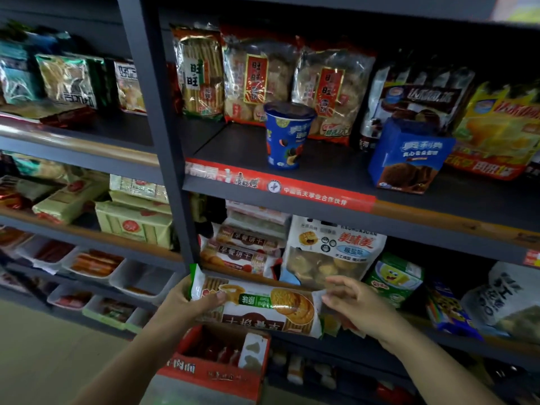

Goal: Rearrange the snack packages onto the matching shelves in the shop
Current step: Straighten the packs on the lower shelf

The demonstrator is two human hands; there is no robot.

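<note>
A long white and green biscuit package (263,305) lies crosswise in front of the second shelf, upside down to me. My left hand (193,302) grips its left end, thumb on top. My right hand (353,305) touches its right end with the fingers spread and loosely curled. Just behind it, on the shelf (292,283), lies a stack of similar biscuit packages with red labels (239,252). A white bag of round biscuits (330,252) stands to their right.
The upper shelf (321,197) holds a blue cup snack (287,135), a blue cookie box (409,156) and rice cracker bags (257,80) behind. A red open carton (219,366) sits below the package. A dark upright post (157,112) separates the left shelves.
</note>
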